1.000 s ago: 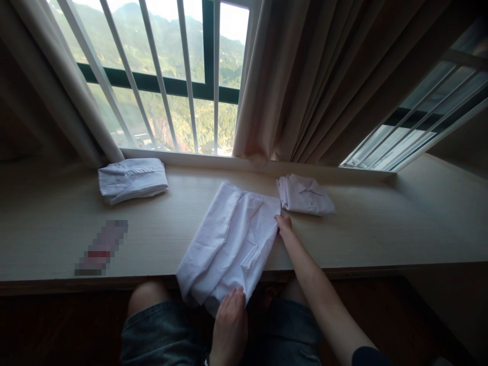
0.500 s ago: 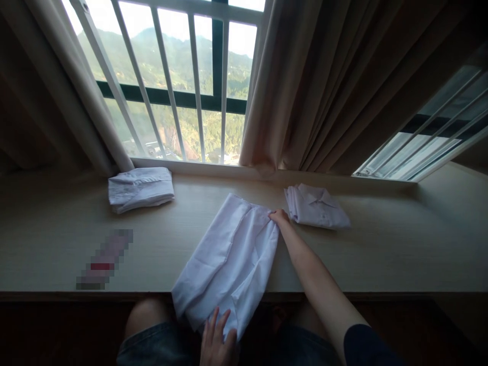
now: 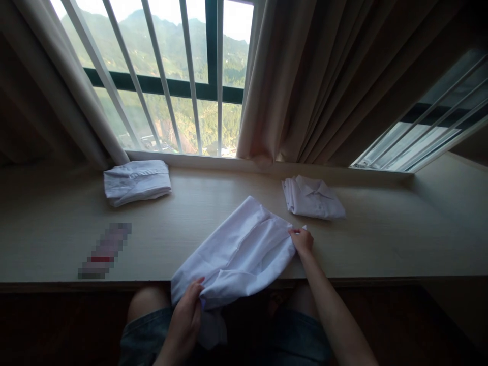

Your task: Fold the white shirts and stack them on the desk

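A white shirt (image 3: 236, 249), partly folded lengthwise, lies slantwise across the front edge of the desk, its near end hanging over my lap. My right hand (image 3: 304, 241) pinches its far right corner, and a bit of cloth pokes out beyond the fingers. At the near left end, my left hand (image 3: 189, 305) grips the fabric between thumb and fingers. Below that hand a loose flap of the cloth droops in shadow. No collar shows on this piece.
A folded white shirt with its collar up (image 3: 314, 195) lies at the back right. Another folded white garment (image 3: 138, 182) rests at the back left, near the barred window (image 3: 163, 86). A blurred-out pinkish object (image 3: 105, 251) lies on the desk (image 3: 400, 239) at left.
My left hand has gone from spread fingers under the cloth to gripping its near left end. My right hand has moved right and nearer, swinging the shirt's far end rightward.
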A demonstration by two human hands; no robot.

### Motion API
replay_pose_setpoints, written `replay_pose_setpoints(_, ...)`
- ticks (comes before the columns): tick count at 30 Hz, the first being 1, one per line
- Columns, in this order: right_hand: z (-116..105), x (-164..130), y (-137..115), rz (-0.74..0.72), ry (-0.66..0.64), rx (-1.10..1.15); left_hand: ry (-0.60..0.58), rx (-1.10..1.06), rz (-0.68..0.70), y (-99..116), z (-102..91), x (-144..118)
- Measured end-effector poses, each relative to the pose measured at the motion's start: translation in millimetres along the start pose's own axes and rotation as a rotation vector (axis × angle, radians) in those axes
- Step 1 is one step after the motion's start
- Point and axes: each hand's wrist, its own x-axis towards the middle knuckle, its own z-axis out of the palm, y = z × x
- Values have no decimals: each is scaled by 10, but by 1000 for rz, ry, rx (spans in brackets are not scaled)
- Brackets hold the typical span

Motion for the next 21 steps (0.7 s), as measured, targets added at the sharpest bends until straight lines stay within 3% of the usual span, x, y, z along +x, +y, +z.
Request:
replay_pose_setpoints(3, -135, -214, 513, 71, 46, 24, -98, -76, -62, 149, -106, 222)
replay_pose_setpoints(6, -279, -299, 935, 155, 93, 28, -211, -115, -71, 343, -47, 438)
replay_pose_setpoints(12, -487, -485, 1357, 183, 81, 4, -455, -127, -23, 704, 107, 1034)
replay_pose_setpoints(17, -671, -708, 1190, 90, 166, -141, -564, -117, -48, 802, 107, 1331)
replay_pose_setpoints(21, -823, -689, 613, -80, 308, -259, -545, -41, -34, 745, 153, 1255)
